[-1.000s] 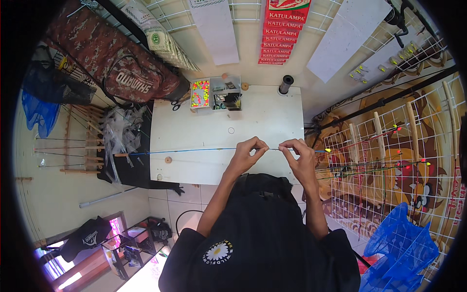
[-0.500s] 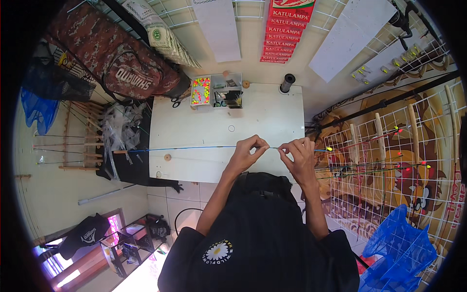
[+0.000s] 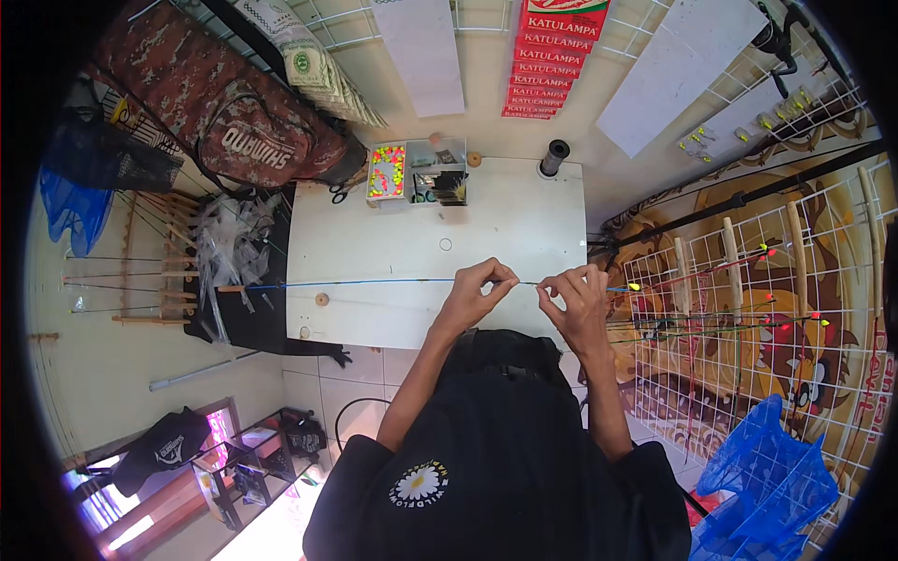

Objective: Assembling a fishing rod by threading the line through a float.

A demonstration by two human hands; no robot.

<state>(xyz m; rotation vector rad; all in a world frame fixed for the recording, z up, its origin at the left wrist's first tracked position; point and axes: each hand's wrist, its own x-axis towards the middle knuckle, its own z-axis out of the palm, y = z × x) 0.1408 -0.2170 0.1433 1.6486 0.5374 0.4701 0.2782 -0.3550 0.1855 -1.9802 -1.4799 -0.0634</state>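
A thin blue fishing rod (image 3: 374, 280) lies crosswise in front of me, over the near part of the white table. At its left end is a short wooden handle (image 3: 230, 289), and a yellow tip (image 3: 635, 287) shows at the right end. My left hand (image 3: 475, 297) pinches the rod between thumb and forefinger. Just to the right, my right hand (image 3: 576, 301) is closed in a pinch on the same rod, its other fingers curled. A short dark stretch of the rod shows between the two pinches; fine detail there is too small to make out.
Behind my hands, a divided tray (image 3: 436, 208) holds bright beads and small packets, with scissors (image 3: 340, 194) beside it. A black cylinder (image 3: 554, 157) stands at the table's back right. Wooden discs (image 3: 322, 299) lie about. Rods hang along the wire grid (image 3: 748, 374) at right.
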